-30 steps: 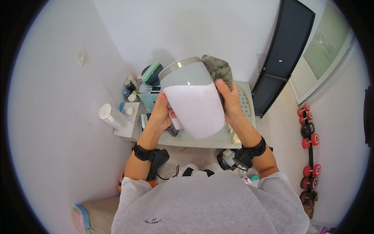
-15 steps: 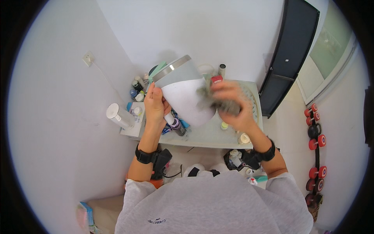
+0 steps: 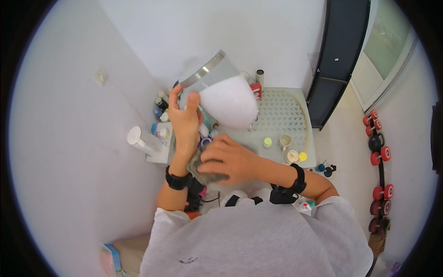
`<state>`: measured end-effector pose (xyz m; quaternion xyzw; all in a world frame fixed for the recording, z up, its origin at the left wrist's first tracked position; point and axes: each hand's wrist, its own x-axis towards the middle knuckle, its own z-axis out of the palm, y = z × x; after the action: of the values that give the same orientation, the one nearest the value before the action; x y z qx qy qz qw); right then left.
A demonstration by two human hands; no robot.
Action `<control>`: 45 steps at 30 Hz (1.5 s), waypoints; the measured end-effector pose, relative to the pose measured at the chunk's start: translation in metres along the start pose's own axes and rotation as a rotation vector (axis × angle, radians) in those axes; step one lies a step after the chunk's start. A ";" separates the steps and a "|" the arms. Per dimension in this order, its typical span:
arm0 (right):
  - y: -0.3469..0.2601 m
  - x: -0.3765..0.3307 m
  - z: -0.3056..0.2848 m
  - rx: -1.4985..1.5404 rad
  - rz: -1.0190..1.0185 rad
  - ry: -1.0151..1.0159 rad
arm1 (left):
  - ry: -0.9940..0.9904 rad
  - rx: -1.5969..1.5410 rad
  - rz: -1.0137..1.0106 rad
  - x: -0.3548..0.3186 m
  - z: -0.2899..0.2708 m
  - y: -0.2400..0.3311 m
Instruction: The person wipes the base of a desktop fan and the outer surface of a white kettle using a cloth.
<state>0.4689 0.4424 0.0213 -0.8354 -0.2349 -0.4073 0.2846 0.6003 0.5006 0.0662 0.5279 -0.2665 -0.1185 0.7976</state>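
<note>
My left hand is closed on a large white tapered vessel with a pale grey upper part and a silver band. It holds the vessel tilted above the table, thumb on the near side, the silver-banded end toward the upper left and the rounded white end toward the lower right. Just below my left hand, my right hand grips a crumpled grey-green cloth. The cloth lies close to my left wrist; whether it touches the forearm I cannot tell. My right forearm crosses in front of the table's near edge.
Under the vessel stands a glass-topped table. A mug, a yellow-green lidded jar and a red box stand on it. A white pitcher is at the left. Red dumbbells and a black cabinet line the right side.
My right hand has moved the cloth from the vessel's right side down and left, to beside my left wrist. The vessel is slightly higher, still in my left hand.
</note>
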 end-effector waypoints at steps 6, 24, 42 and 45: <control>0.004 0.028 -0.091 0.126 -0.104 0.285 | -0.044 -0.023 0.091 0.005 -0.003 0.022; 0.049 0.045 -0.064 0.659 0.748 0.767 | -0.340 -0.247 -0.013 -0.010 -0.006 0.017; 0.050 0.033 -0.065 -0.318 0.122 0.375 | -0.225 -0.296 -0.114 0.004 0.006 0.013; 0.047 -0.002 -0.034 -0.410 0.026 0.019 | -0.129 -0.216 0.008 0.017 0.007 0.022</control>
<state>0.4783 0.3850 0.0234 -0.8748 -0.1337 -0.4510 0.1160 0.6086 0.4968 0.0932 0.4292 -0.3048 -0.1772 0.8316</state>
